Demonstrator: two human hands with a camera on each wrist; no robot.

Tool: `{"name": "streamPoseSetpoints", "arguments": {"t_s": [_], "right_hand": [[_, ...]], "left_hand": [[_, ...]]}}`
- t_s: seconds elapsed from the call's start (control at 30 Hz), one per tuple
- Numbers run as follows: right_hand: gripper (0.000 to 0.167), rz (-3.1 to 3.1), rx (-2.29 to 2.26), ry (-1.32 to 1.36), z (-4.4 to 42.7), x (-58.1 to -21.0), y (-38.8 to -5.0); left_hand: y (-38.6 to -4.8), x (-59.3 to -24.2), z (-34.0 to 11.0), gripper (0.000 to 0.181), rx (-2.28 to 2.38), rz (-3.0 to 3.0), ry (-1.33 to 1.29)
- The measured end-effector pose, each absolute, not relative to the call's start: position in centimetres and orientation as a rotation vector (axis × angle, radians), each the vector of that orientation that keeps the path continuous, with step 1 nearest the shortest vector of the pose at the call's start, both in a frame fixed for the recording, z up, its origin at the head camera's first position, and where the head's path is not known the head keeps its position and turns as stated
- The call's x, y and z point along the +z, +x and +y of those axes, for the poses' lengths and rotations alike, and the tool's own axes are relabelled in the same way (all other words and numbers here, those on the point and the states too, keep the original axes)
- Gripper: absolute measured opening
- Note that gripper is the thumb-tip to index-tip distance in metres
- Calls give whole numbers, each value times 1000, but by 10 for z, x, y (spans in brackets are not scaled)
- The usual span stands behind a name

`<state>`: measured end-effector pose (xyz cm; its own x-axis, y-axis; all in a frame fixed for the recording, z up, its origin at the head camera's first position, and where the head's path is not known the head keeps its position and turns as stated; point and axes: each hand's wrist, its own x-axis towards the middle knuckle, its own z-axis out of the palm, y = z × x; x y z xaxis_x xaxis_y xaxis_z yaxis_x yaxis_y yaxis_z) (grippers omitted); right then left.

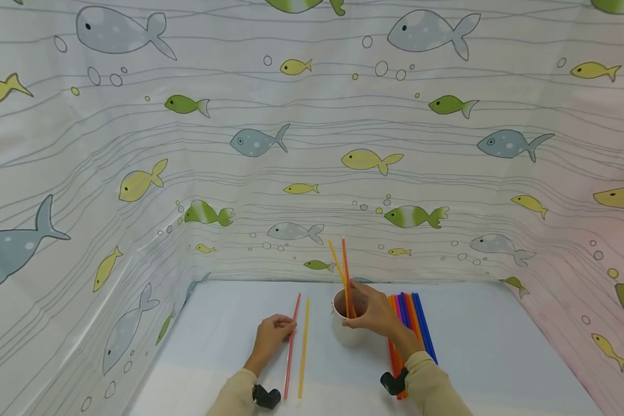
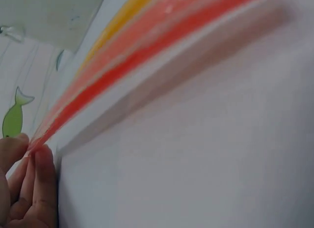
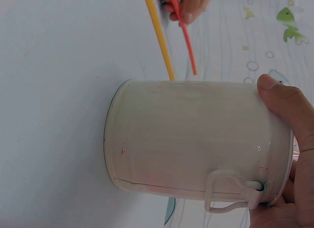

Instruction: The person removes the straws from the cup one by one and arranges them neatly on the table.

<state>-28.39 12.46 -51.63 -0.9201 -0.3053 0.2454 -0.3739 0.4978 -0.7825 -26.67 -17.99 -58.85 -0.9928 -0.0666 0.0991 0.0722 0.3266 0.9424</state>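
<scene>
My left hand [image 1: 271, 340] pinches a red straw [image 1: 289, 364] between thumb and fingertips. This straw slants along the table's left-centre, and in the left wrist view it runs close past the camera, blurred. Just right of it lies a yellow straw [image 1: 304, 349]. My right hand [image 1: 378, 315] grips the rim of a white can [image 3: 191, 139], thumb on one side and fingers on the other. A wire clasp [image 3: 228, 188] shows on the can's side. Out of its mouth stand a few straws, orange-yellow [image 1: 335, 254] and red [image 1: 345, 260]; their lower ends are partly hidden.
Under my right forearm lies a row of thicker coloured sticks [image 1: 423, 318] in orange, pink, purple, red and blue, partly covered by the arm. The white table [image 1: 229, 312] is enclosed by a fish-patterned curtain [image 1: 312, 127] at the back and both sides.
</scene>
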Motion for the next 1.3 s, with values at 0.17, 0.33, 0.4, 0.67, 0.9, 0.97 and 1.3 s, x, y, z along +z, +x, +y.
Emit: {"name": "streamPoseSetpoints", "arguments": {"t_s": [0.17,0.33,0.4,0.67,0.9,0.97,1.3], "right_hand": [[106,-2666,1424,578,124,-516,-284],[103,-2638,1418,596,123,-516,-285],[103,-2631,1417,603,122,-515,-285],[103,-2648,1421,593,123,-516,-285],[104,-2643,1410,594,123,-515,-286],[104,-2649,1415,589,123,-515,-285],[110,-2657,1446,580,124,-515,-282]], "left_hand": [[-266,-589,-176,20,-1687,-2483,-8],[-267,-588,-174,22,-1653,-2489,-30],[-267,-587,-174,22,-1656,-2490,-30],[-267,-586,-174,24,-1664,-2517,-1],[-269,-583,-173,24,-1644,-2505,-14],[-271,-580,-172,22,-1649,-2490,-24],[-288,-528,-144,17,-1806,-2318,-225]]}}
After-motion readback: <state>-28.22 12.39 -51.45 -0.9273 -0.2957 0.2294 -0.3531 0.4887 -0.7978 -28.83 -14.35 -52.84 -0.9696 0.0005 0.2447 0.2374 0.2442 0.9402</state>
